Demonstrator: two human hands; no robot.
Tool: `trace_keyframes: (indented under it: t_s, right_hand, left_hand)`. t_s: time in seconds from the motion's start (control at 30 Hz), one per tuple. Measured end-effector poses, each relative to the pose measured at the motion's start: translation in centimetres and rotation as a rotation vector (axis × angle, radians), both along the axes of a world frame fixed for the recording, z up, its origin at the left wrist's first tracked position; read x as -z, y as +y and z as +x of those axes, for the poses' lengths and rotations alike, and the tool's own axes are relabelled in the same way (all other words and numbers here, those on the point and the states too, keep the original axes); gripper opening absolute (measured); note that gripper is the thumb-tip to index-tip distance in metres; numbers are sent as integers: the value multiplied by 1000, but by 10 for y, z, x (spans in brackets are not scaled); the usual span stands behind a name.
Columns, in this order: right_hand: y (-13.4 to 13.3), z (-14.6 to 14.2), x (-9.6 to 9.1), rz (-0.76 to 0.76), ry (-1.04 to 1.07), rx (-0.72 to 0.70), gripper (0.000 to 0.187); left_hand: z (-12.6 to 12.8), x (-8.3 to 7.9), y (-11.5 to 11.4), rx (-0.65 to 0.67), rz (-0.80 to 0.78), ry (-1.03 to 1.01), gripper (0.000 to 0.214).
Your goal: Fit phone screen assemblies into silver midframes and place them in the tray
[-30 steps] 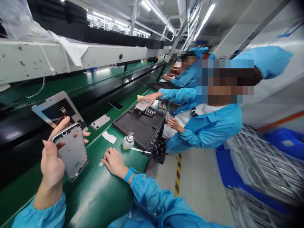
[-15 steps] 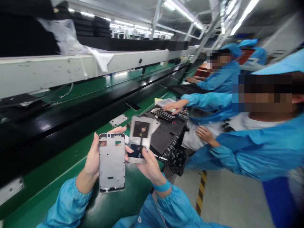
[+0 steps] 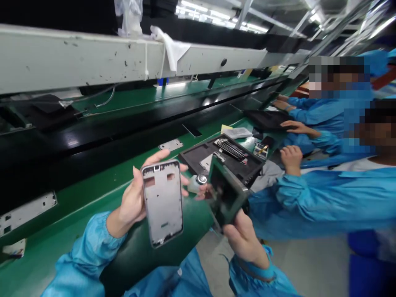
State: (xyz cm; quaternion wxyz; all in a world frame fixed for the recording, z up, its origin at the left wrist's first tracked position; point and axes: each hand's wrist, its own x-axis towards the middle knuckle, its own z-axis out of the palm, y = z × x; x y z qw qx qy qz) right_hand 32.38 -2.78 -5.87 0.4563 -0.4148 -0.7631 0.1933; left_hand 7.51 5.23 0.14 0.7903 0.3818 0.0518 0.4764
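My left hand (image 3: 134,198) grips a silver phone frame (image 3: 162,202) upright, its inner side with cut-outs facing me. My right hand (image 3: 244,237) holds a second flat panel (image 3: 225,194), tilted so that its dark glossy face shows and blurred by motion. The two parts are side by side, a little apart, above the rounded front edge of the green bench (image 3: 77,214).
A black foam tray (image 3: 229,159) with tools and a small white bottle (image 3: 198,183) lie beyond my hands. Loose metal frames (image 3: 26,210) rest along the black conveyor (image 3: 93,144). Co-workers in blue coats (image 3: 321,194) sit close on the right, one hand (image 3: 291,156) near the tray.
My right hand has turned its panel from the pale back side to the dark face and moved it right. The left hand keeps the frame upright. The view has swung left.
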Motion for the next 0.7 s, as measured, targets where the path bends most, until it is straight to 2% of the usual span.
trace_keyframes:
  t_s: [0.07, 0.13, 0.3, 0.53, 0.7]
  right_hand:
    - [4, -2, -16, 81, -71, -8, 66]
    - [7, -4, -25, 101, -107, -21, 69]
    - [9, -4, -25, 64, -169, -73, 65]
    - [12, -7, -27, 45, -207, -85, 66]
    - [22, -22, -27, 37, -130, -122, 70]
  left_hand:
    - [3, 5, 9, -139, 29, 14, 62]
    - [4, 10, 18, -260, 43, 24, 65]
    - [3, 10, 30, -412, 91, 19, 65]
    - [-3, 8, 31, -429, 150, 38, 59]
    - [-8, 9, 33, -403, 276, 102, 53]
